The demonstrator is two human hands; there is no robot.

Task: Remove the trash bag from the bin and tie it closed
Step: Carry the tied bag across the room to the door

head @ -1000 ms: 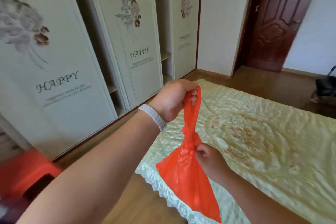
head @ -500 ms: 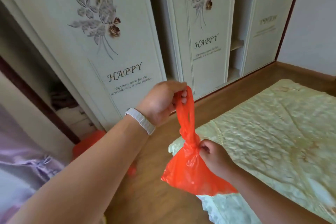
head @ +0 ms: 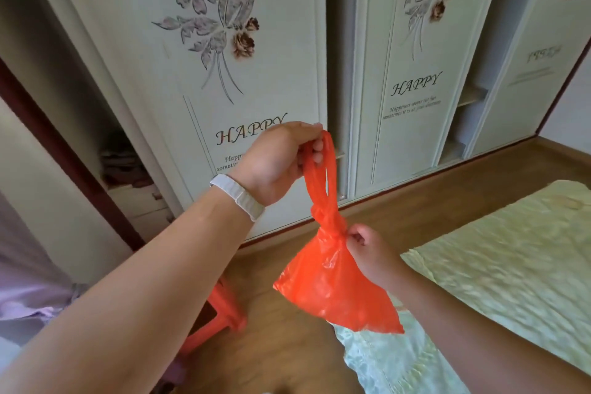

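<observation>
**Orange bag held up by both your hands, knot at the neck**

The wardrobe fills the back of your view, its pale sliding doors printed with flowers and the word HAPPY. To your right lies the bed under a pale green quilted cover, with the wooden floor running between it and the wardrobe. Low on your left, partly behind your forearm, stands a red plastic stool.

You hold the orange trash bag in the air in front of you, above the floor and the near corner of the bed, clear of both. Its body hangs slack and slanted down toward the right. The neck is gathered into a knot, and above it two handle loops rise to your upper hand.

Your left hand is closed around the tops of those loops, fingers curled through them, with a white band on the wrist. Your right hand pinches the bag right at the knot, thumb and fingertips tight on the plastic.
</observation>
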